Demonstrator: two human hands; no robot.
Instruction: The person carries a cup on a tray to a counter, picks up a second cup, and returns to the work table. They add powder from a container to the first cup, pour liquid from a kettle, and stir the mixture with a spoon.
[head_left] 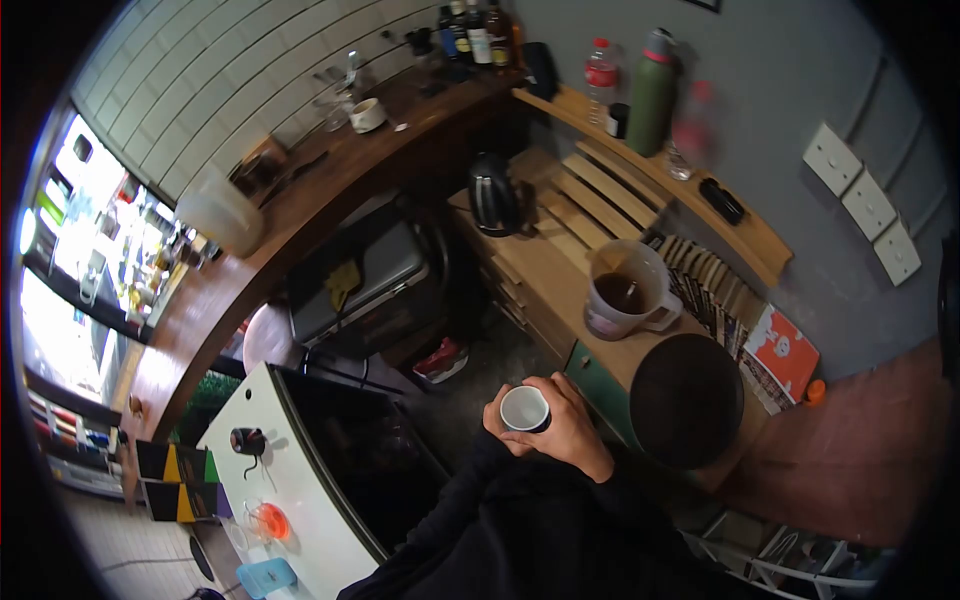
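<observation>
A small cup, white inside and dark outside, is held upright between both hands at the lower middle. My left hand wraps its left side, and my right hand curls round its right side. The inside of the cup looks empty. Beyond my right hand, a clear plastic pitcher with brown liquid stands on the wooden bench, beside a round dark disc.
A black kettle stands farther back on the bench. Bottles line the wall shelf. Left are a grey cooler box, a curved wooden counter and a white-topped fridge. Books and an orange-red card stand at right.
</observation>
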